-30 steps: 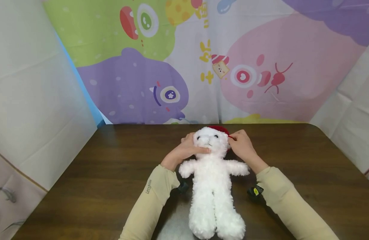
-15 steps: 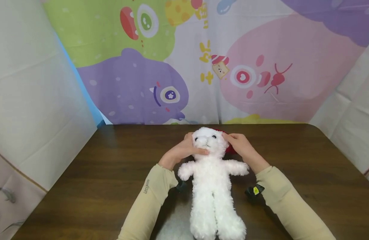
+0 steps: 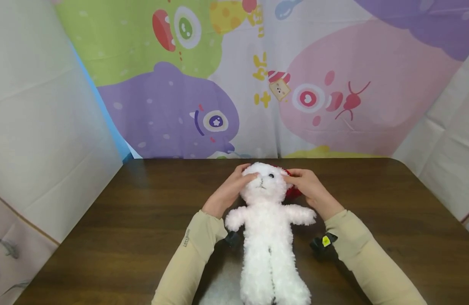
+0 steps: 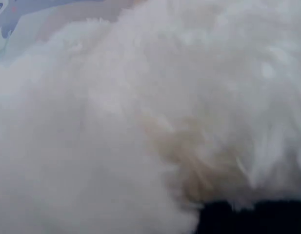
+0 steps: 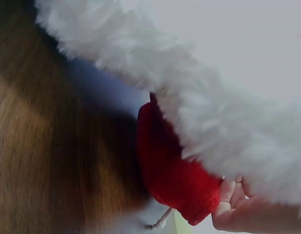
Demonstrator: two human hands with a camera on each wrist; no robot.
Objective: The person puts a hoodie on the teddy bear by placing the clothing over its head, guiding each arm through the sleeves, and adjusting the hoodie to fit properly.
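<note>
A white fluffy teddy bear (image 3: 268, 228) lies face up in the middle, its head at the far side. My left hand (image 3: 228, 190) grips the head from the left, the thumb across the face and covering one eye, the fingers hidden behind. Red cloth, like a hat (image 3: 293, 191), shows behind the head's right side. At that side my right hand (image 3: 308, 186) pinches the cloth's edge, its thumb against the fur. The right wrist view shows the red hat (image 5: 174, 165) hanging below the white fur, a pale cord under it and fingertips (image 5: 228, 195) at its edge. Blurred fur (image 4: 116, 117) fills the left wrist view.
The bear lies on a dark wooden table (image 3: 143, 237). A grey patch (image 3: 221, 286) shows by its legs at the front. Behind the table hangs a cartoon curtain (image 3: 173, 114), with pale cloth walls (image 3: 40, 106) at the sides. Black wrist devices (image 3: 322, 242) sit below both wrists.
The red hat has shifted from the top of the bear's head to behind its right side. My left thumb has moved up from the chin to the eye; my right hand has turned inward.
</note>
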